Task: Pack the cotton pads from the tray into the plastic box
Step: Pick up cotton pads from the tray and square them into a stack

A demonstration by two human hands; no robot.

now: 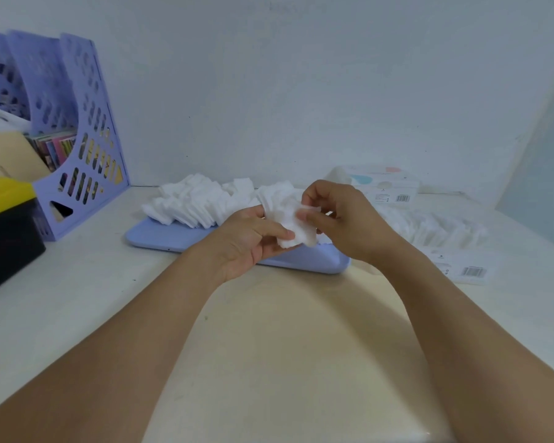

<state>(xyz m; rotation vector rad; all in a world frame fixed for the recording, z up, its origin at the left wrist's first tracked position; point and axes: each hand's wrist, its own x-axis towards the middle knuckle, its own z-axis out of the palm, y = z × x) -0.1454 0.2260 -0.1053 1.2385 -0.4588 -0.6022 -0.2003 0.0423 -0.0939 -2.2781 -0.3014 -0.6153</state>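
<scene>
Cotton pads (202, 203) lie heaped along the back of the lilac tray (160, 235), which sits on the counter (269, 330) straight ahead of the person. A small bunch of pads (293, 223) is already lifted clear of the heap and held between both hands above the tray's right half. The left hand (250, 244) supports the bunch from below, thumb curled over its lower edge; the right hand (339, 215) pinches its upper right corner with thumb and fingertips. So each grip is closed on the bunch, neither is free.

The plastic box (435, 231) lies to the right of the tray, beyond the right wrist, with a row of pads already standing in it; its long axis runs left to right, roughly in line with the tray. The right hand is the nearer one, so the coming move looks like a short carry rightward.

Both forearms reach forward and converge over the tray, wrists a little raised, palms turned toward each other. I judge the bunch is being squared up before it goes in.
</scene>
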